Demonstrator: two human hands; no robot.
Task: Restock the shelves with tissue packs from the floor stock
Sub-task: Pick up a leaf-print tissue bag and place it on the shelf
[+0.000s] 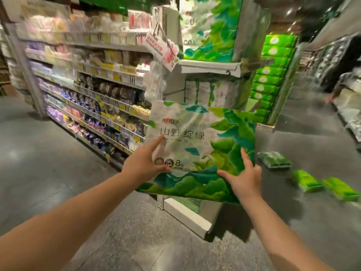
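Green-and-white printed film is wrapping the tissue pack point(197, 151), a large, flat, soft bundle being held up in front of the end-cap shelf point(211, 66).

Head view: the left hand point(145, 163) is pressing against the pack's lower left area, index finger extended across the printed face and thumb hooked at the lower edge. The right hand point(244, 177) is gripping the lower right area, fingers spread on the front and thumb pinching the film. Both hands are therefore grasping the pack; neither is released or clenched empty. The pack is hanging clear of the floor point(58, 182), just below the shelf lip, tilted slightly.

Handling judgement: the pack is probably light but bulky, compressible, and slick under glossy film. Holding it at opposite lower corners, with thumbs underneath, is likely giving the best control; pinching film alone is risking a tear or slip.

Smaller green packs point(304, 180) are lying on the floor to the right, awaiting restocking.
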